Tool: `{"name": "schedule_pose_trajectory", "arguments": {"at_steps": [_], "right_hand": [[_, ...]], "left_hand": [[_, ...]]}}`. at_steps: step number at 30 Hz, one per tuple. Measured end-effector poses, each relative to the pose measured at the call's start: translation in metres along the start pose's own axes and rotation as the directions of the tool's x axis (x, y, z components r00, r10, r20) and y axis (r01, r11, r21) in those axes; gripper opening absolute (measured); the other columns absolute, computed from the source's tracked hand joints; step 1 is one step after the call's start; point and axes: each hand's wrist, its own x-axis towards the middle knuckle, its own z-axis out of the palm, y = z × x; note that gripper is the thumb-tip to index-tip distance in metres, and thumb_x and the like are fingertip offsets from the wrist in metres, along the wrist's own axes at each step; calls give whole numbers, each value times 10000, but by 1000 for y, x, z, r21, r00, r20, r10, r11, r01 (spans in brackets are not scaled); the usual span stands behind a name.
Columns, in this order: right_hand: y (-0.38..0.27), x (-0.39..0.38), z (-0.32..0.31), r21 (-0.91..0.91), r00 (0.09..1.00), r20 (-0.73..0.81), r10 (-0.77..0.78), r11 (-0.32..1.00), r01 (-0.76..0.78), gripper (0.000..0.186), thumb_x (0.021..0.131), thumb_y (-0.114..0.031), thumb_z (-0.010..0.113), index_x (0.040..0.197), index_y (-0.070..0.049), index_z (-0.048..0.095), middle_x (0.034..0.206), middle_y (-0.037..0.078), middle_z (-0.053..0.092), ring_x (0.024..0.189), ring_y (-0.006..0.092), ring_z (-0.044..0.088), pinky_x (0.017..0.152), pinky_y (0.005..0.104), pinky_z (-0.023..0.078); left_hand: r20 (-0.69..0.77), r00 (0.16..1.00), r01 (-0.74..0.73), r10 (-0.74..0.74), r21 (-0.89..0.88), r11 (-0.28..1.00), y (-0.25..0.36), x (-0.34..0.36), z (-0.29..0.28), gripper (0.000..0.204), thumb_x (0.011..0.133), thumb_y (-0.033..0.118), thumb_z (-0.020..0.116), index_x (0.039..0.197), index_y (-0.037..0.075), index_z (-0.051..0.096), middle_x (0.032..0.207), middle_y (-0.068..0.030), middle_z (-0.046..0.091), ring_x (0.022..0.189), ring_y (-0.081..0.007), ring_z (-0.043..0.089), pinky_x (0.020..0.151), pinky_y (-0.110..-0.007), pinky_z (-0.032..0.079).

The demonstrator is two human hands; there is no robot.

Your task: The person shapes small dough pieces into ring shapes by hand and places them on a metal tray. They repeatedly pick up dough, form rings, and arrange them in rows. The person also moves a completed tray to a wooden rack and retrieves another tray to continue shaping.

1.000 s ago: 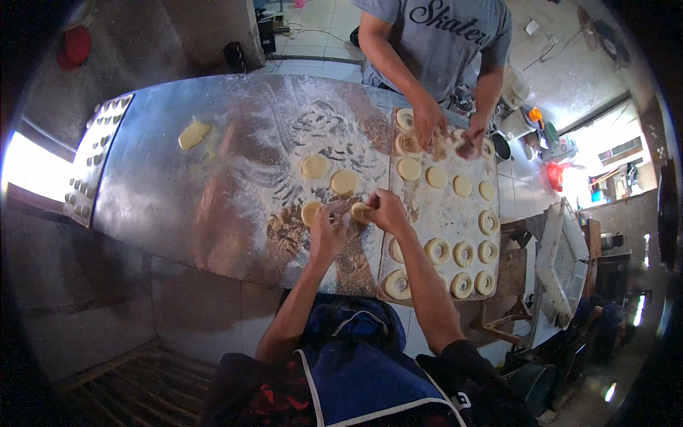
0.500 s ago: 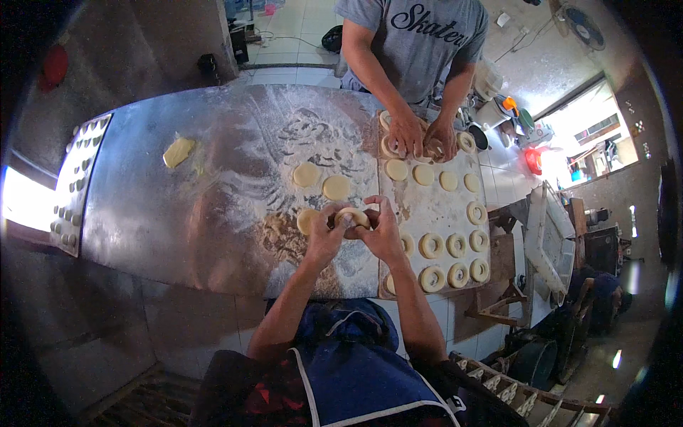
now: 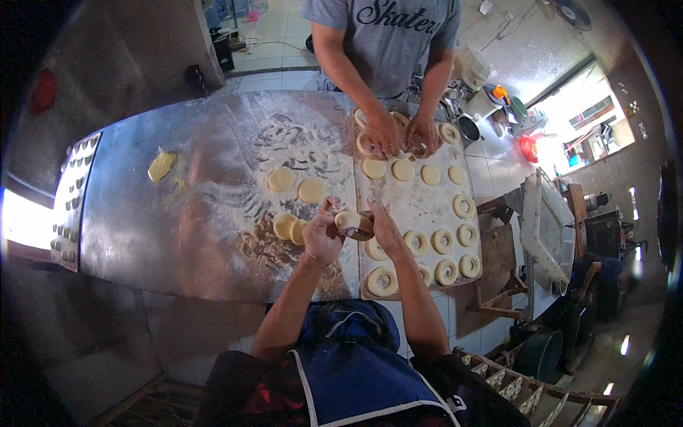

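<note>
Metal table [image 3: 142,228] | floured board [image 3: 416,204] under co-worker's hands [image 3: 384,134] | left hand [image 3: 324,240], right hand [image 3: 386,231]: grip pinching dough [image 3: 347,220]

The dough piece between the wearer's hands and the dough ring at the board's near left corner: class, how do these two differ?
The dough piece is held up between the left hand and right hand; the dough ring lies flat on the board.
The dough piece is partly hidden by fingers; the dough ring's outline shows almost whole.
Both are pale yellow.

Glossy metal tabletop [image 3: 135,228], matt dough [image 3: 347,219].
</note>
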Motion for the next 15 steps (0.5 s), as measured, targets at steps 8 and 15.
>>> {"name": "schedule_pose_trajectory", "arguments": {"at_steps": [8, 15], "right_hand": [[-9, -22, -43, -215, 999, 41, -15, 976, 24, 594, 985, -506, 359, 777, -8, 607, 640, 46, 579, 580, 136, 544, 519, 304, 440], [1, -30, -78, -206, 987, -127, -94, 976, 66, 573, 985, -515, 380, 742, -25, 548, 651, 9, 492, 586, 110, 406, 554, 313, 412]], "left_hand": [[-141, 936, 18, 323, 934, 357, -76, 21, 23, 341, 979, 382, 403, 977, 44, 456, 785, -122, 584, 717, -197, 597, 620, -365, 485], [-444, 871, 141, 210, 636, 759, -129, 44, 16, 371, 984, 378, 436, 886, 54, 588, 810, -67, 591, 662, -184, 598, 568, -319, 478]]}}
